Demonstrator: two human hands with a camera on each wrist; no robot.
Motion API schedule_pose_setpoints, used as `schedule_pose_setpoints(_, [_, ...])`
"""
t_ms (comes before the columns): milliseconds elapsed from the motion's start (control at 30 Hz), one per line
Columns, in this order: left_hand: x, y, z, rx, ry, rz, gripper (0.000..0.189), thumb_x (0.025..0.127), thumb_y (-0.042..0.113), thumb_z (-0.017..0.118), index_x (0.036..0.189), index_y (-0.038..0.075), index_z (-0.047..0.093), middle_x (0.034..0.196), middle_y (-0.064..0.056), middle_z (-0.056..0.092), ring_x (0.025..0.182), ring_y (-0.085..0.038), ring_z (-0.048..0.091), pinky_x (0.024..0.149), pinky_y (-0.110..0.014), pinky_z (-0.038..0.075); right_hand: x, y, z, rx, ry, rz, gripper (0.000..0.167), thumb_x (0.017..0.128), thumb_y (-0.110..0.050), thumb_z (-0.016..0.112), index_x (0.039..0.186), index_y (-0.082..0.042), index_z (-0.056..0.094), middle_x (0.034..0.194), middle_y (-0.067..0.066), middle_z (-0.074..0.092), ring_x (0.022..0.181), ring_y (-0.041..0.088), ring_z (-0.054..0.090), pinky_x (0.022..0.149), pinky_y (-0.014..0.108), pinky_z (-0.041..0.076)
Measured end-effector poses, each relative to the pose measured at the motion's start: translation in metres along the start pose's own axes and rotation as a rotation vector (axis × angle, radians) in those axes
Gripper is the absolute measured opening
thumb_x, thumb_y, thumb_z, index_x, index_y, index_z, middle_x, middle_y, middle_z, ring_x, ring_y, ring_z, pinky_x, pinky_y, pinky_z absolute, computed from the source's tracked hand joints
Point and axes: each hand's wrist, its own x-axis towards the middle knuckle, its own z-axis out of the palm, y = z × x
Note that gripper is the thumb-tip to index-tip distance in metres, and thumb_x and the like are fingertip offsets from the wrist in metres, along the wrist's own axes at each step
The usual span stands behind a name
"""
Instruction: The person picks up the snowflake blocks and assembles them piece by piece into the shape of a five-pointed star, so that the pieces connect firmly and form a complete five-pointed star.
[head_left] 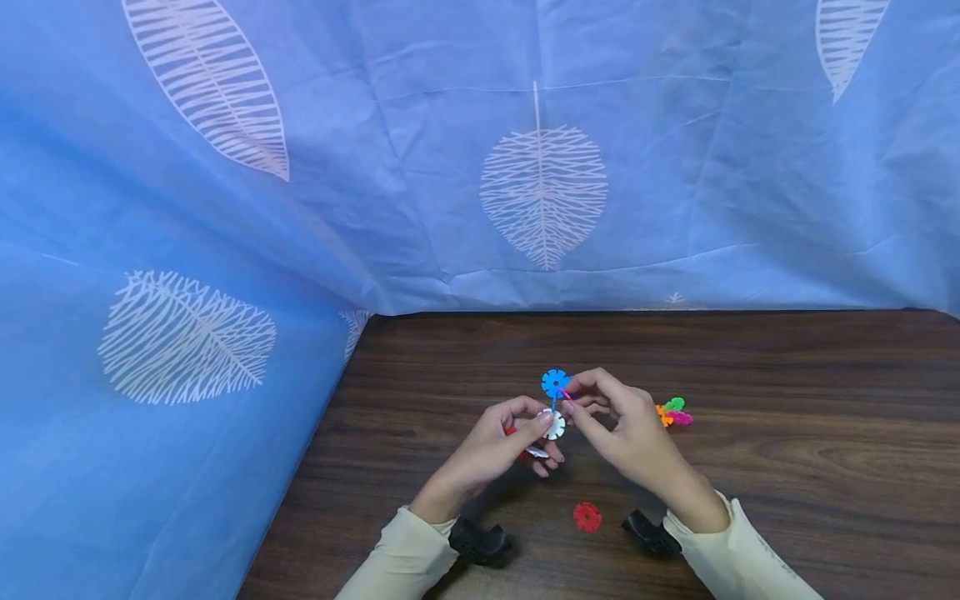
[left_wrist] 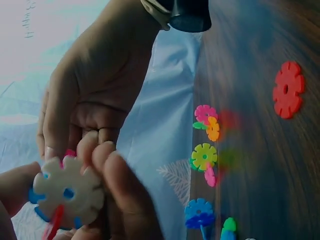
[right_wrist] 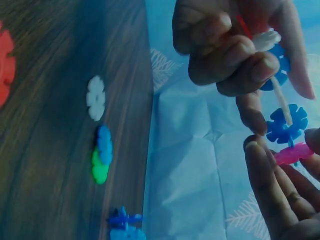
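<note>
Notched plastic discs, joined at their slots, hang between the two hands above the table. My left hand [head_left: 498, 442] grips the lower part, where a white disc [head_left: 555, 425] and a red disc [left_wrist: 56, 220] show. A blue disc [head_left: 555, 382] stands upright at the top of the chain. With thumb and fingers, my right hand [head_left: 626, 421] pinches a pink disc [right_wrist: 294, 153], which meets a blue disc [right_wrist: 287, 123] in the right wrist view. Fingers hide part of the joined piece, so how far the pink slot is pushed in cannot be seen.
On the wooden table [head_left: 787, 467], a loose red disc [head_left: 587, 517] lies in front of the hands. An orange, green and magenta cluster [head_left: 666, 415] sits to the right. Wrist views also show a yellow-green disc [left_wrist: 204, 156] and a white disc [right_wrist: 96, 98]. Blue leaf-print cloth [head_left: 420, 192] hangs behind.
</note>
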Motion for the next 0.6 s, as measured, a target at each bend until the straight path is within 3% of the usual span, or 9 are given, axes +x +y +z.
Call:
schedule_pose_setpoints(133, [-0.001, 0.000, 0.000, -0.045, -0.047, -0.031, 0.038, 0.112, 0.029, 0.047, 0.129, -0.005, 0.054, 0.094, -0.021, 0.075, 0.080, -0.016, 0.073, 0.073, -0.032, 0.063, 0.002, 0.002, 0.004, -0.144, 0.045, -0.167, 0.034, 0.079, 0.017, 0.077, 0.106, -0.003, 0.073, 0.099, 0.005, 0.075, 0.074, 0.014, 0.070, 0.068, 0.015, 0.057])
schedule_pose_setpoints(267, [0.003, -0.002, 0.008, -0.100, -0.081, -0.018, 0.048, 0.114, 0.037, 0.039, 0.133, -0.006, 0.052, 0.091, -0.016, 0.074, 0.079, -0.016, 0.074, 0.075, -0.033, 0.064, -0.001, 0.003, -0.002, -0.228, 0.020, -0.254, 0.016, 0.091, -0.001, 0.077, 0.106, -0.006, 0.077, 0.101, 0.003, 0.072, 0.070, 0.006, 0.060, 0.058, 0.012, 0.049])
schedule_pose_setpoints(333, [0.007, -0.003, 0.014, -0.114, -0.099, -0.007, 0.050, 0.114, 0.039, 0.037, 0.134, -0.004, 0.052, 0.088, -0.013, 0.074, 0.076, -0.017, 0.074, 0.073, -0.033, 0.064, -0.004, 0.002, -0.008, -0.255, 0.012, -0.266, 0.013, 0.098, -0.015, 0.073, 0.106, -0.006, 0.078, 0.098, 0.001, 0.069, 0.067, 0.005, 0.054, 0.055, 0.011, 0.042])
schedule_pose_setpoints(433, [0.010, -0.004, 0.021, -0.128, -0.127, -0.009, 0.051, 0.114, 0.039, 0.038, 0.134, -0.004, 0.053, 0.088, -0.012, 0.074, 0.078, -0.017, 0.074, 0.072, -0.034, 0.064, -0.007, -0.001, -0.012, -0.257, 0.021, -0.275, 0.025, 0.103, -0.026, 0.067, 0.104, -0.005, 0.080, 0.091, -0.003, 0.062, 0.063, 0.003, 0.044, 0.052, 0.010, 0.034])
schedule_pose_setpoints(500, [0.007, -0.003, 0.020, -0.132, -0.103, -0.029, 0.050, 0.114, 0.039, 0.038, 0.133, -0.004, 0.054, 0.090, -0.010, 0.074, 0.079, -0.018, 0.073, 0.069, -0.035, 0.064, -0.006, -0.003, -0.011, -0.223, -0.009, -0.258, 0.019, 0.102, -0.020, 0.068, 0.106, -0.005, 0.080, 0.089, -0.005, 0.060, 0.063, 0.002, 0.042, 0.053, 0.010, 0.034])
schedule_pose_setpoints(600, [0.000, -0.002, 0.013, -0.102, -0.011, -0.068, 0.047, 0.114, 0.035, 0.038, 0.127, -0.005, 0.056, 0.091, -0.010, 0.069, 0.078, -0.020, 0.070, 0.063, -0.035, 0.064, -0.002, -0.004, -0.004, -0.154, -0.093, -0.194, 0.016, 0.098, -0.004, 0.071, 0.113, -0.005, 0.077, 0.091, -0.005, 0.062, 0.065, 0.003, 0.045, 0.054, 0.014, 0.040])
